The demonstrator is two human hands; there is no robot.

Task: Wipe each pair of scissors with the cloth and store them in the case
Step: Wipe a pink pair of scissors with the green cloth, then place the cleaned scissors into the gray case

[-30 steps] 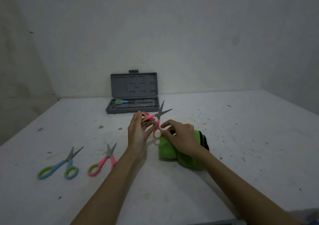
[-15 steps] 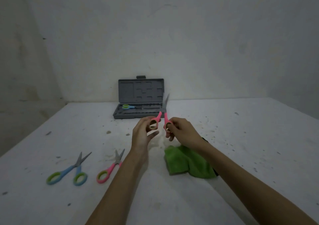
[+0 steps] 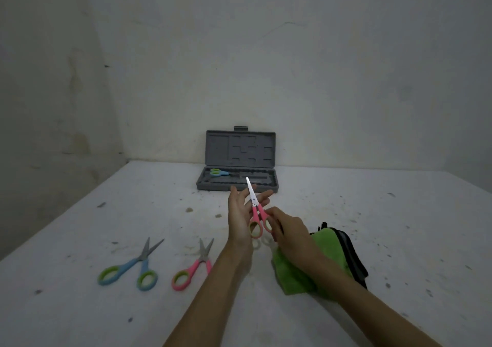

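Observation:
Pink scissors (image 3: 255,213) are held upright above the table, blades closed and pointing toward the open grey case (image 3: 237,184). My left hand (image 3: 241,213) lies flat behind them with fingers spread. My right hand (image 3: 286,231) pinches the right handle ring. Under my right wrist a green cloth (image 3: 298,275) lies on the table. Blue scissors with green rings (image 3: 215,172) lie inside the case at its left end. Two more pairs rest on the table at the left: blue scissors (image 3: 133,267) and pink scissors (image 3: 194,267).
A black strap or pouch (image 3: 351,256) lies under the cloth's right side. The case lid (image 3: 239,148) stands against the back wall. Walls close the table at the back and left. Dirt specks dot the white table (image 3: 399,227).
The held scissors' blades went from open to shut and now point at the case. My left hand opened flat behind them. The view has shifted, with the cloth now lying flat.

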